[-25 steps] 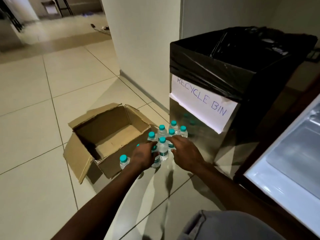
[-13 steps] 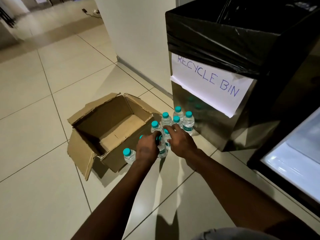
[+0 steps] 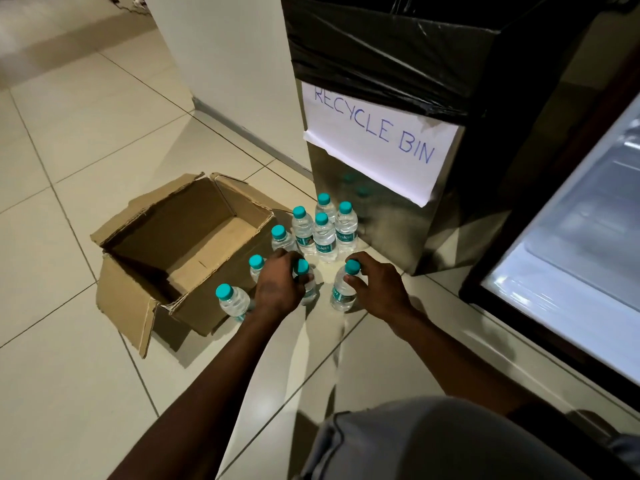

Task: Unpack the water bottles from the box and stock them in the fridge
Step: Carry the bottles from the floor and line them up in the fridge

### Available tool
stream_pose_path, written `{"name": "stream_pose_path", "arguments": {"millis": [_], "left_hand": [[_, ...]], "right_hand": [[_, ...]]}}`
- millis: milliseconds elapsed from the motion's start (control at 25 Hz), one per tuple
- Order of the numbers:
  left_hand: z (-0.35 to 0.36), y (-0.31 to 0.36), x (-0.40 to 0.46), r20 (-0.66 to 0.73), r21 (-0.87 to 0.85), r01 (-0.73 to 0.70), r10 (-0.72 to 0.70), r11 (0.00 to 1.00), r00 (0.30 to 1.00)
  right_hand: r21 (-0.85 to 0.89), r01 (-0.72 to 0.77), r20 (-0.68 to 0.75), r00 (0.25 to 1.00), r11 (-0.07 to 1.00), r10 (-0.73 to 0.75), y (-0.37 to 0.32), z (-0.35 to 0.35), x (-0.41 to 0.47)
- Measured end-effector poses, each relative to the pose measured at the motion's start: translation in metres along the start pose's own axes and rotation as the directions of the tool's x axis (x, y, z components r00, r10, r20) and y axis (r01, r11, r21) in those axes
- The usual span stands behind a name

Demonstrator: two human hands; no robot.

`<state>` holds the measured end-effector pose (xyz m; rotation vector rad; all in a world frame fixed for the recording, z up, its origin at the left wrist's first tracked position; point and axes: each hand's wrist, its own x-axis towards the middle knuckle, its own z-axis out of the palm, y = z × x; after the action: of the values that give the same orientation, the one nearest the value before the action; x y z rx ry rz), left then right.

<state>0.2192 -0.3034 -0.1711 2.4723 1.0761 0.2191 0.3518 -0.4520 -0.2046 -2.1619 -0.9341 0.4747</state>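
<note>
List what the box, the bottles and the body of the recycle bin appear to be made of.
Box: brown corrugated cardboard, matte, with torn, ragged flap edges. Water bottles: clear, probably plastic, since the floor shows through them; teal caps look like opaque plastic. Recycle bin: body looks like brushed metal, as it dimly mirrors the bottle caps; a glossy, wrinkled black plastic liner covers the top and a white paper sign hangs on it.

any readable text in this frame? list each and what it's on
"RECYCLE BIN": handwritten in blue on the white paper sheet taped to the front of the black-bagged steel bin.
"...isleri": partial brand on the green-and-white label of a clear plastic water bottle with a teal cap; its first letters are hidden.
The other bottles' labels are too small or blurred to read.
</note>
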Motion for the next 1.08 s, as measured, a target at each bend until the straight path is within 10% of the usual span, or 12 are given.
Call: {"name": "stream_pose_path", "arguments": {"millis": [360, 1080], "left_hand": [[0.045, 0.040, -0.013, -0.020, -0.205, -0.034, 0.031, 0.978, 0.999], [0.054, 0.019, -0.029, 0.173, -0.483, -0.065, 0.168, 0.873, 0.971]], "right_hand": [[0.354, -0.146, 0.222, 0.973, 0.924, 0.069, 0.034, -0.043, -0.015], [0.483, -0.139, 0.170, 0.983, 0.865, 0.063, 0.048, -0.019, -0.051]]}}
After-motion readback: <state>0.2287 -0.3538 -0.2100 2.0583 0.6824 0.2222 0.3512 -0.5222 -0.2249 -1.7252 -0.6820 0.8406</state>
